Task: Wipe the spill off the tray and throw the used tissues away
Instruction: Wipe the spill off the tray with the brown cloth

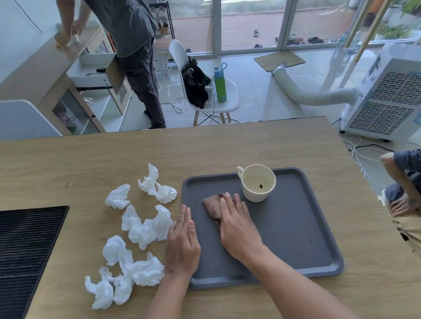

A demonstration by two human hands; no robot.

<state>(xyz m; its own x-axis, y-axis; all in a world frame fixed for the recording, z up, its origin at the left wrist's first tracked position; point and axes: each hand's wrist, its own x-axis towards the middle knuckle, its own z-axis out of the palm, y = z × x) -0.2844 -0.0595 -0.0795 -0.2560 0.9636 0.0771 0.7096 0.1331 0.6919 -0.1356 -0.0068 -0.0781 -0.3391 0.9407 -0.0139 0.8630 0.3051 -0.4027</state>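
Note:
A dark grey tray (299,240) lies on the wooden table. My right hand (237,225) presses flat on a brown, soaked tissue (212,205) in the tray's left half. A cream cup (256,183) stands upright at the tray's far side, just right of the tissue, with a small dark speck inside. My left hand (182,244) rests flat, fingers together, on the tray's left rim. Several crumpled white tissues (139,230) lie on the table left of the tray.
A black ribbed mat (18,262) covers the table's left edge. A person stands at a cabinet beyond the table; another person's arm and clothes show at the right edge. A white chair with a green bottle (220,85) and a white cooler unit (388,95) stand on the floor.

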